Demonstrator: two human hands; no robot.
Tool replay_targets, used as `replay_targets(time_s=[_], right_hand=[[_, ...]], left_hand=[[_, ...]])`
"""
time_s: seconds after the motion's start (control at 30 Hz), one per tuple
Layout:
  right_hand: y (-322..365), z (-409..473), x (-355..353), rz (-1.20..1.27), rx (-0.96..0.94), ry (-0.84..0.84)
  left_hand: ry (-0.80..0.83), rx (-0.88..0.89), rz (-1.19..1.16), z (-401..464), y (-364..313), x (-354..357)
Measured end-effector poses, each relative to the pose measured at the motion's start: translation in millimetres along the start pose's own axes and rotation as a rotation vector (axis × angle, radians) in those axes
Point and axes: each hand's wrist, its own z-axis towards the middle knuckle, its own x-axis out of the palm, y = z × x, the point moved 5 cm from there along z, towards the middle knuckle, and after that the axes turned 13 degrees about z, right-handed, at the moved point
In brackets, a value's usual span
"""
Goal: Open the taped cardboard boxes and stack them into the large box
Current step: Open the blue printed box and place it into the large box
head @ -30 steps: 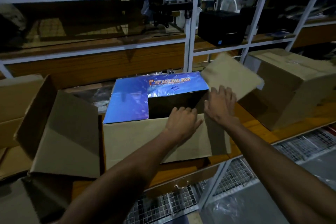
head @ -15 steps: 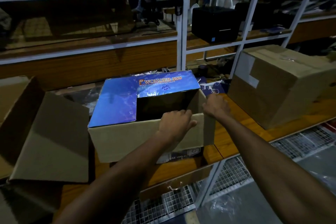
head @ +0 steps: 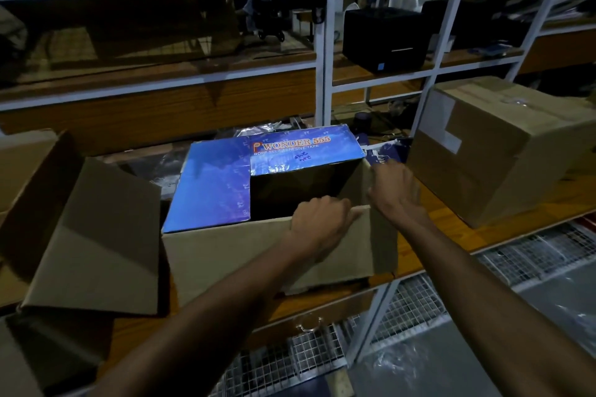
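An open cardboard box [head: 225, 255] with blue printed flaps reading "WONDER 555" stands on the wooden shelf in front of me. My left hand [head: 319, 219] grips its near top edge, fingers curled over the rim. My right hand [head: 395, 187] holds the box's right wall at the corner, its fingers curled over the rim. A closed brown cardboard box [head: 496, 145] with a white label sits on the shelf to the right. On the left, a large brown box [head: 93, 235] lies open with its flaps spread.
White metal shelf posts [head: 322, 80] rise behind the open box. A black device [head: 387, 39] sits on the shelf beyond them. Wire mesh [head: 403, 309] and plastic sheeting lie below the shelf edge. A drawer handle [head: 309, 325] hangs under the shelf.
The right flap, held out to the side a second ago, has been folded down against the box's side. My right hand moved onto the right wall. My left hand stayed on the near edge.
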Motion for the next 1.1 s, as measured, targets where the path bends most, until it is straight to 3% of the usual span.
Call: replay_targets(time_s=[0.13,0.23,0.33,0.47,0.6,0.7,0.87,1.1], right_hand=[[19,-1,6,0.050,-0.214,-0.034],[41,-3,16,0.166,-0.223,0.074],[73,-7,32,0.230,-0.223,0.240],[119,-9,50,0.283,-0.303,0.376],[162,-5,71,0.318,-0.358,0.449],[198,-1,92,0.308,-0.439,0.521],[241,-3,117,0.339,-0.482,0.620],[240,4,158,0.205,-0.413,0.777]], left_hand=[[0.205,-0.176,-0.171,6,23,4],[0.376,-0.281,-0.239,13,50,13],[0.440,-0.379,-0.220,14,76,16],[0.397,-0.474,-0.078,-3,102,6],[0.164,-0.541,0.175,-25,142,-9],[0.097,-0.593,0.282,-43,179,-10],[0.205,-0.633,0.138,-72,226,7],[0.162,-0.649,0.020,-87,257,6]])
